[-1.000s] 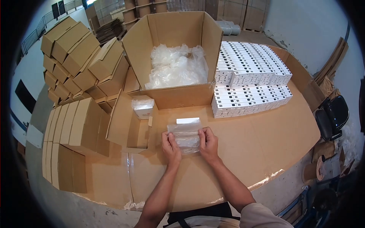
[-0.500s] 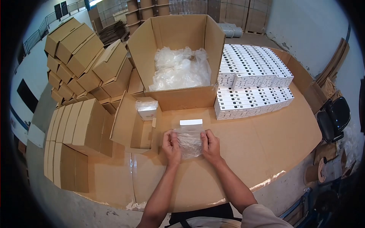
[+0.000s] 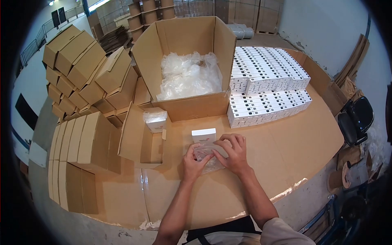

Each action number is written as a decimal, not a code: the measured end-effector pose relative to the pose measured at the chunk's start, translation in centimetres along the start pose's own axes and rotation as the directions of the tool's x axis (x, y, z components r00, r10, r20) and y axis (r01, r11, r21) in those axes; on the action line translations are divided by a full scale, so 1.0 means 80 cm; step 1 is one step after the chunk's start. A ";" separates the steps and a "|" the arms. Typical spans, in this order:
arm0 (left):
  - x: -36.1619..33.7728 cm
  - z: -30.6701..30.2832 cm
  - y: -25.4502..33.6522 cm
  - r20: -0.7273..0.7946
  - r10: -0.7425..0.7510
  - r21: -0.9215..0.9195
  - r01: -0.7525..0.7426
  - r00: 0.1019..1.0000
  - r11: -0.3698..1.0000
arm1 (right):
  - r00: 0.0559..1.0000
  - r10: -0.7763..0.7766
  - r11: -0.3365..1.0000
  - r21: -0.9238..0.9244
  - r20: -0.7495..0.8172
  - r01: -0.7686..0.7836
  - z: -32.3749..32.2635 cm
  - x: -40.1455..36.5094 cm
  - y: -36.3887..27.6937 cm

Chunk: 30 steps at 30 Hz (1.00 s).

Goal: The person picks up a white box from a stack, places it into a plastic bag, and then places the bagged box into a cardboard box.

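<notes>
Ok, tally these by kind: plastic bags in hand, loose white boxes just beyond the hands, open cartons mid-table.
Held clear plastic bag: 1
Loose white box: 1
Open cartons, the large carton and the small carton: 2
Total: 4

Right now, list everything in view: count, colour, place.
Plastic bag: one, clear, at hands
Small box: one, white, beyond bag
Open carton: one, brown, left of hands
Wrapped box: one visible, white, in open carton
Large carton: one, brown, behind
Plastic film: count unclear, clear, in large carton
Boxes: many, white, right
Cartons: many, brown, left
Table: one, brown, beneath
Chair: one, black, far right
Spools: several, brown, background
Left hand: one, at bag
Right hand: one, at bag
</notes>
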<state>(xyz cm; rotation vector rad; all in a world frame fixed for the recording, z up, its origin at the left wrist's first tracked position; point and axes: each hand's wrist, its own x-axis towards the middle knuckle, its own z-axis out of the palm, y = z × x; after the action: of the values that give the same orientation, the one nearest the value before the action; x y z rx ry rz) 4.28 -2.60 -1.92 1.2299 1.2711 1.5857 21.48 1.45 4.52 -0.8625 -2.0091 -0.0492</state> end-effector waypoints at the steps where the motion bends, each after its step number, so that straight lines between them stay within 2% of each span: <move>1: 0.001 0.001 0.000 0.004 0.008 0.007 -0.008 1.000 1.000 | 0.998 -0.042 0.999 -0.027 0.044 0.044 -0.001 0.001 0.000; 2: 0.001 0.001 -0.001 0.006 0.017 0.013 -0.017 1.000 1.000 | 0.997 -0.047 0.999 -0.023 0.058 0.048 -0.001 0.001 0.001; 8: 0.006 -0.006 0.043 0.069 -0.231 0.243 0.208 0.971 0.948 | 0.987 -0.043 0.998 0.052 0.158 0.035 -0.008 0.016 0.005; 11: 0.006 -0.008 0.022 0.088 -0.142 0.174 0.125 0.986 0.977 | 0.964 -0.022 1.000 0.025 0.265 0.016 -0.017 0.031 0.001; 14: 0.006 -0.013 0.029 0.114 -0.254 0.317 0.207 0.960 0.926 | 0.914 -0.004 0.999 -0.041 0.405 0.022 -0.028 0.041 -0.010; 17: 0.005 -0.010 0.050 0.088 -0.263 0.381 0.211 0.961 0.900 | 0.873 -0.023 0.999 -0.013 0.487 0.034 -0.027 0.046 -0.015; 19: 0.005 -0.010 0.047 0.107 -0.259 0.349 0.208 0.960 0.914 | 0.825 -0.036 0.999 0.028 0.563 0.024 -0.024 0.050 -0.012; 22: 0.006 -0.013 0.051 0.135 -0.257 0.400 0.184 0.957 0.898 | 0.776 0.055 0.989 0.073 0.628 -0.129 -0.029 0.060 -0.017; 25: 0.008 -0.018 0.035 0.166 -0.279 0.441 0.182 0.946 0.879 | 0.832 0.033 0.964 0.201 0.554 -0.172 -0.026 0.056 -0.011; 28: 0.008 -0.019 0.038 0.175 -0.306 0.432 0.207 0.936 0.878 | 0.777 0.118 0.946 0.167 0.619 -0.277 -0.029 0.057 -0.010; 30: 0.008 -0.019 0.036 0.184 -0.298 0.407 0.203 0.937 0.890 | 0.770 0.111 0.954 0.150 0.628 -0.259 -0.031 0.059 -0.012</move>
<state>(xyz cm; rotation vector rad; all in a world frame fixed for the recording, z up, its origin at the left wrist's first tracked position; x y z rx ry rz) 2.69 -3.05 0.93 1.3782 1.5534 0.9921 21.20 2.43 9.83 -1.0077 -2.4473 0.6510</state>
